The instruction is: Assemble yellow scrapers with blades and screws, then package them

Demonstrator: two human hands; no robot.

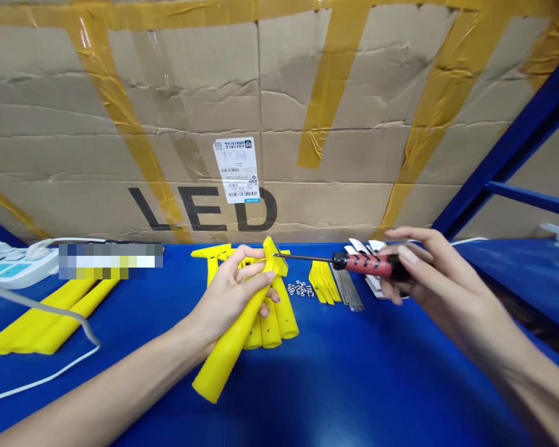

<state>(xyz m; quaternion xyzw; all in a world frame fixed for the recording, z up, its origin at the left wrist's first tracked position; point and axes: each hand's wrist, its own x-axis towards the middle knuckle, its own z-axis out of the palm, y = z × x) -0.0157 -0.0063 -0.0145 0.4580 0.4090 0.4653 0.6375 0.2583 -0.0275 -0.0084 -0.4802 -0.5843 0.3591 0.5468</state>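
My left hand (228,288) is closed around a yellow plastic scraper (228,354), its handle slanting down toward me and its head pointing up and away. A thin metal edge shows at the right side of that head. From the right, my right hand (451,279) grips a screwdriver (370,265) by the back of its red and black handle, with some fingers raised. The shaft lies almost level, and its tip meets the scraper head by my left fingers. Whether it sits in a screw is too small to tell.
Behind my left hand lie yellow handles (271,332) and yellow heads (209,254). Rightward are nuts and screws (300,288), small yellow pieces (323,282), and metal strips (348,290). More yellow tubes (51,316), a cable (86,326) and a power strip (21,270) occupy the left. A carton (284,124) stands behind.
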